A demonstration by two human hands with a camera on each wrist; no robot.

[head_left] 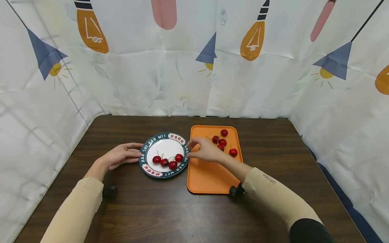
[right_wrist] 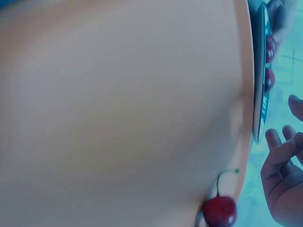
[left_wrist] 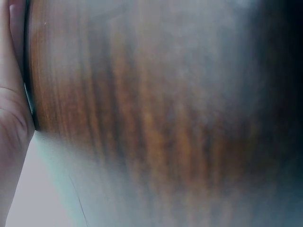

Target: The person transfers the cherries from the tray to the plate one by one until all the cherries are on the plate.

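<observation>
Tabletop [left_wrist: 142, 94] blurred, L wrist cam; tray [head_left: 206, 180] ptly hidden by R forearm [head_left: 235, 167], head cam

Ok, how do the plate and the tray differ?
The plate is round, while the tray is rectangular with rounded corners. The plate has a white centre and a dark, lettered rim; the tray is plain orange. The plate covers less area than the tray. Both bear red cherries.

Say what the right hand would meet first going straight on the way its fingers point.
Most likely the plate, whose rim lies directly ahead of the right hand. Height is hard to judge, so the hand might pass over it.
</observation>
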